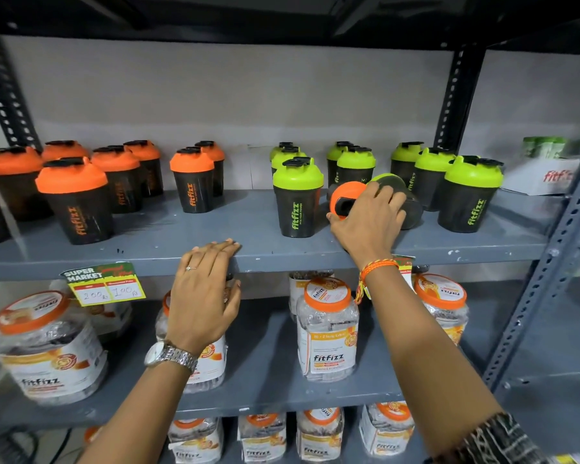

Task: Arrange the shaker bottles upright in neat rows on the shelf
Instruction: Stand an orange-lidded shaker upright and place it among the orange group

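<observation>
The grey shelf (248, 226) carries upright orange-lid shakers (76, 199) at left and green-lid shakers (297, 195) at right. Between the green ones an orange-lid bottle (347, 197) lies on its side, and the right hand (370, 219) is closed around it. The left hand (203, 296) rests flat with spread fingers on the shelf edge, holding nothing

A shop, or its stockroom, was indicated. Grey slotted-steel shelving (315, 256) filled the frame, stocked with many copies of the same goods. Across the middle, shaker bottles (195, 182) with one brand name were set out, orange lids at left and green lids at right. Below them, identical branded jars (327, 329) were lined up. At lower left, a "Super Market" price tag (103, 283) with handwritten prices was fixed to the shelf edge.
</observation>
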`<move>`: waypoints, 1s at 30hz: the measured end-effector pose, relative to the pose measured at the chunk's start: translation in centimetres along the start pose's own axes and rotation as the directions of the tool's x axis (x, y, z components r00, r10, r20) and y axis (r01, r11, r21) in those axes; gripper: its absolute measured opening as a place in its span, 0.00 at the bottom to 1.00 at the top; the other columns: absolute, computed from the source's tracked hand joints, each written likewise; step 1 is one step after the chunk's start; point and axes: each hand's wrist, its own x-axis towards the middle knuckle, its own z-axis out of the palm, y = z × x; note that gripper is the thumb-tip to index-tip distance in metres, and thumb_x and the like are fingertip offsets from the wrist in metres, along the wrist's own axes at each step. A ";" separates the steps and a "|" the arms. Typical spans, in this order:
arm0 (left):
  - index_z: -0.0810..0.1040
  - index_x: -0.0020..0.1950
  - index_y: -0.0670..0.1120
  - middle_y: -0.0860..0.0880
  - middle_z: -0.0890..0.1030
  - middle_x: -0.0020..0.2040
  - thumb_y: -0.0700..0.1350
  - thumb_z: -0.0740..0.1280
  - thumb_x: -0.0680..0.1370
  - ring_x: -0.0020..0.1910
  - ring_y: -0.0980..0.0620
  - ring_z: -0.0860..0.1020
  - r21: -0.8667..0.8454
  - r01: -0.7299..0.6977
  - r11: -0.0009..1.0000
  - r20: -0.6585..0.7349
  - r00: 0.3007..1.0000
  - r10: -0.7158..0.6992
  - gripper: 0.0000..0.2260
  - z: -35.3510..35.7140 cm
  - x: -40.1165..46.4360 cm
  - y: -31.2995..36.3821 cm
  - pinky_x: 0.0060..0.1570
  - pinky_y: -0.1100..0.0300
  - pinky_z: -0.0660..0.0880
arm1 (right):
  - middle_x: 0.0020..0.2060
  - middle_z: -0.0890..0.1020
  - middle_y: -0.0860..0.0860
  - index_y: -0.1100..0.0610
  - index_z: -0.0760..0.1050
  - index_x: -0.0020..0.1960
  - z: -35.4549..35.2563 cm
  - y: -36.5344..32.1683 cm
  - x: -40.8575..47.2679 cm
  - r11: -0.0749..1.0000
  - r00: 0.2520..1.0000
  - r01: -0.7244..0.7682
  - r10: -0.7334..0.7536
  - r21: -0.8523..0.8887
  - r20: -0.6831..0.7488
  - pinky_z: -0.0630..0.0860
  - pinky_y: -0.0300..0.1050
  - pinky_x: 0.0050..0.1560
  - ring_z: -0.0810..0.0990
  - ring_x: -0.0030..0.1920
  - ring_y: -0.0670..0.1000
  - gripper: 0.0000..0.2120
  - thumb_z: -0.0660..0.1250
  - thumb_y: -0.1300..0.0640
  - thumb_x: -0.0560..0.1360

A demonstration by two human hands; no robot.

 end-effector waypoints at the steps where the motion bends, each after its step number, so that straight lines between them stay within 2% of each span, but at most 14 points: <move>1: 0.70 0.73 0.50 0.49 0.76 0.71 0.50 0.65 0.74 0.69 0.47 0.73 0.003 0.004 1.000 0.000 1.000 -0.004 0.26 0.0 0.0 0.0 0.76 0.52 0.57 | 0.59 0.77 0.60 0.61 0.70 0.62 0.0 0.0 0.0 1.000 1.000 -0.002 0.002 0.007 0.000 0.72 0.58 0.56 0.72 0.62 0.63 0.38 0.77 0.38 0.63; 6: 0.71 0.73 0.47 0.47 0.77 0.70 0.49 0.66 0.74 0.69 0.45 0.73 0.019 -0.012 1.000 -0.008 1.000 0.012 0.26 -0.2 0.0 0.1 0.76 0.52 0.58 | 0.59 0.76 0.59 0.60 0.70 0.63 -1.5 0.0 -1.2 0.998 0.998 -0.019 0.022 0.056 -0.055 0.72 0.58 0.56 0.72 0.59 0.64 0.38 0.75 0.38 0.61; 11: 0.71 0.74 0.45 0.47 0.77 0.71 0.49 0.66 0.75 0.69 0.44 0.74 0.055 -0.048 0.997 0.023 0.999 0.047 0.27 -0.7 -0.1 0.0 0.76 0.50 0.60 | 0.59 0.72 0.58 0.57 0.70 0.64 -4.3 -0.2 -2.8 0.965 0.989 0.007 0.033 0.261 -0.147 0.72 0.57 0.57 0.71 0.58 0.63 0.40 0.72 0.36 0.59; 15: 0.69 0.76 0.46 0.47 0.75 0.74 0.51 0.65 0.75 0.72 0.44 0.72 0.070 -0.078 0.994 0.077 0.994 0.072 0.29 -1.7 -0.1 -0.2 0.77 0.50 0.59 | 0.57 0.70 0.54 0.54 0.70 0.65 -6.9 -1.2 -3.9 0.893 0.985 0.068 0.011 0.444 -0.172 0.66 0.42 0.54 0.71 0.57 0.57 0.40 0.73 0.38 0.58; 17: 0.69 0.77 0.47 0.48 0.74 0.74 0.52 0.64 0.75 0.74 0.44 0.70 0.065 -0.082 0.995 0.091 0.993 0.076 0.29 -2.3 -0.2 -0.5 0.78 0.50 0.59 | 0.56 0.69 0.50 0.52 0.69 0.66 -8.0 -1.9 -4.4 0.860 0.990 0.083 -0.014 0.503 -0.139 0.65 0.36 0.53 0.72 0.56 0.54 0.40 0.74 0.39 0.58; 19: 0.70 0.75 0.47 0.47 0.75 0.73 0.52 0.64 0.75 0.74 0.43 0.71 0.065 -0.052 0.997 0.079 0.996 0.047 0.28 -2.9 -0.3 -1.0 0.78 0.50 0.60 | 0.57 0.70 0.47 0.50 0.68 0.67 -8.9 -2.6 -4.9 0.810 0.994 0.097 -0.046 0.579 -0.102 0.64 0.24 0.50 0.71 0.54 0.49 0.41 0.75 0.39 0.58; 21: 0.71 0.74 0.46 0.46 0.76 0.72 0.53 0.63 0.76 0.72 0.42 0.72 0.089 -0.010 0.996 0.068 0.998 0.004 0.27 -3.8 -0.6 -2.1 0.77 0.49 0.61 | 0.57 0.73 0.44 0.48 0.66 0.67 -9.6 -3.8 -5.2 0.740 0.995 0.096 -0.085 0.666 -0.049 0.64 0.19 0.49 0.73 0.54 0.44 0.42 0.77 0.39 0.57; 23: 0.72 0.73 0.45 0.44 0.77 0.71 0.55 0.62 0.77 0.70 0.42 0.73 0.140 0.020 0.990 0.080 0.996 -0.031 0.27 -4.5 -0.8 -3.4 0.75 0.48 0.63 | 0.57 0.75 0.43 0.47 0.64 0.66 -9.7 -5.4 -5.2 0.646 0.990 0.048 -0.133 0.761 0.050 0.71 0.26 0.53 0.75 0.56 0.41 0.43 0.77 0.39 0.56; 24: 0.71 0.73 0.44 0.43 0.77 0.70 0.55 0.62 0.77 0.70 0.41 0.73 0.166 0.027 0.986 0.090 0.995 -0.043 0.27 -4.8 -0.9 -4.0 0.74 0.48 0.64 | 0.59 0.76 0.45 0.48 0.64 0.66 -9.5 -6.4 -5.1 0.594 0.982 0.008 -0.159 0.804 0.107 0.76 0.37 0.57 0.77 0.58 0.44 0.43 0.77 0.39 0.56; 26: 0.71 0.74 0.43 0.42 0.77 0.70 0.56 0.63 0.76 0.71 0.40 0.73 0.208 0.027 0.978 0.114 0.992 -0.052 0.29 -5.3 -1.1 -5.0 0.73 0.47 0.65 | 0.61 0.78 0.52 0.49 0.65 0.66 -8.7 -8.6 -5.0 0.494 0.960 -0.046 -0.218 0.868 0.175 0.78 0.55 0.60 0.79 0.60 0.53 0.43 0.77 0.40 0.56; 27: 0.71 0.74 0.43 0.42 0.77 0.71 0.56 0.63 0.76 0.71 0.40 0.73 0.219 0.021 0.975 0.123 0.991 -0.049 0.29 -5.5 -1.3 -5.5 0.73 0.47 0.65 | 0.61 0.78 0.54 0.49 0.66 0.65 -8.1 -9.8 -4.9 0.458 0.950 -0.050 -0.251 0.888 0.183 0.78 0.58 0.60 0.80 0.59 0.55 0.42 0.77 0.41 0.56; 30: 0.68 0.77 0.42 0.43 0.74 0.74 0.56 0.62 0.77 0.74 0.41 0.70 0.239 -0.019 0.971 0.169 0.985 -0.022 0.31 -5.9 -1.8 -6.5 0.77 0.47 0.64 | 0.60 0.79 0.56 0.52 0.70 0.65 -5.6 -13.5 -4.6 0.391 0.911 -0.058 -0.355 0.918 0.208 0.79 0.59 0.60 0.81 0.58 0.57 0.37 0.78 0.49 0.58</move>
